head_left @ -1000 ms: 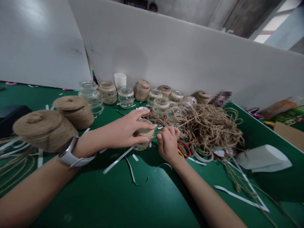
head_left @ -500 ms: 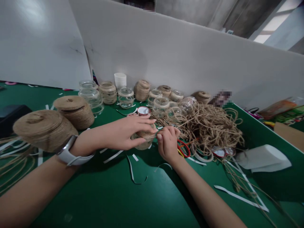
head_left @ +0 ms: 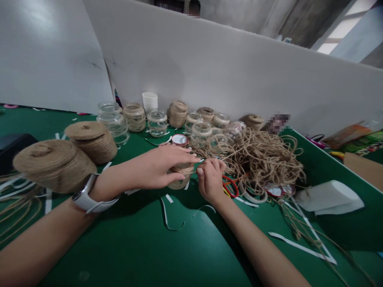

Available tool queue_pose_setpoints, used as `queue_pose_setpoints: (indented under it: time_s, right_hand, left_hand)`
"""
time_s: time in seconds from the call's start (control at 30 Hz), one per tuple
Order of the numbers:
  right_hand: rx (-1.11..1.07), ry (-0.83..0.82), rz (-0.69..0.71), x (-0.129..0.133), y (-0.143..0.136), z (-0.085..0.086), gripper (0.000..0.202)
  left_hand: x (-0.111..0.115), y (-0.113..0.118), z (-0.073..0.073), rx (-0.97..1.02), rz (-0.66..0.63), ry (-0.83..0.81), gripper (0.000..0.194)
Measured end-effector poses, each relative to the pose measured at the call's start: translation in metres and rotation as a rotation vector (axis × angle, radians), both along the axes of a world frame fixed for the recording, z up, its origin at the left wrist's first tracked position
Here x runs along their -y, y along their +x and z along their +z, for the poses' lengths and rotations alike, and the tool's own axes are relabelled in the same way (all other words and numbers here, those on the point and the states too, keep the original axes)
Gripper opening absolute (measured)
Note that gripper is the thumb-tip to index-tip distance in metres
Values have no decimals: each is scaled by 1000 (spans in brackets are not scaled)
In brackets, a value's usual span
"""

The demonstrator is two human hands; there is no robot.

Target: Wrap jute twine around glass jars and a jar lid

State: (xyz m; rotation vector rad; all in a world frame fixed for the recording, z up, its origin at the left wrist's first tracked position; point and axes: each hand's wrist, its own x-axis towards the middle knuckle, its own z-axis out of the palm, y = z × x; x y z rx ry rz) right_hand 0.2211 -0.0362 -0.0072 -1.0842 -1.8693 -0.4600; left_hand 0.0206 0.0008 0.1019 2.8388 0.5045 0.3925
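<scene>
The glass jar [head_left: 179,182] is upright on the green table [head_left: 179,255], in front of the other jars, with twine wound around its upper part. It is held under the left hand [head_left: 166,164]: thumb at the near side, fingers arched over the top and far side, fairly wide (the far fingertips' contact cannot be told). The twine strand [head_left: 194,172] is pinched narrowly at the thumb of the right hand [head_left: 210,179], fingers curled in, just beside the jar. A watch [head_left: 89,198] is worn on the left wrist.

A tangled twine pile [head_left: 269,159] is heaped to the right, with red-handled scissors [head_left: 235,187] and a white ring [head_left: 257,199] at its near edge. A red-rimmed disc [head_left: 180,140] is seen just behind the left hand. Two twine-wrapped pots [head_left: 95,145] with lids are placed at the left, near the forearm. Behind, glass jars [head_left: 157,124], some twine-wrapped, are lined up near the white partition [head_left: 209,67], with stacked white cups [head_left: 150,102] among them. White strips [head_left: 169,198] are scattered on the table.
</scene>
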Motion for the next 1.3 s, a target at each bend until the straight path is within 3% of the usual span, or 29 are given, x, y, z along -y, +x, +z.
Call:
queue_pose_setpoints:
  time_s: [0.27, 0.43, 0.53, 0.63, 0.77, 0.97, 1.17, 1.3]
  right_hand:
    - [-8, 0, 2, 0, 0, 1, 26]
    - [-5, -13, 8, 0, 1, 1, 27]
    - [-12, -18, 16, 0, 1, 0, 25]
    - [-6, -21, 11, 0, 1, 0, 22]
    - [2, -19, 10, 0, 0, 0, 21]
    - [11, -11, 21, 1, -2, 1, 23]
    - [28, 9, 29, 1, -1, 1, 25]
    - [16, -18, 22, 1, 0, 0, 22]
  left_hand:
    - [0, -1, 4, -71, -46, -36, 45]
    - [0, -3, 2, -60, 55, -14, 37]
    - [-1, -2, 0, -52, 86, -2, 46]
    - [-2, 1, -2, -57, 90, 27, 33]
    - [-2, 2, -2, -35, 46, 10, 23]
    - [-1, -1, 3, -24, -40, -36, 39]
    - [4, 3, 3, -21, 126, -51, 39]
    - [4, 1, 3, -36, 92, -84, 34]
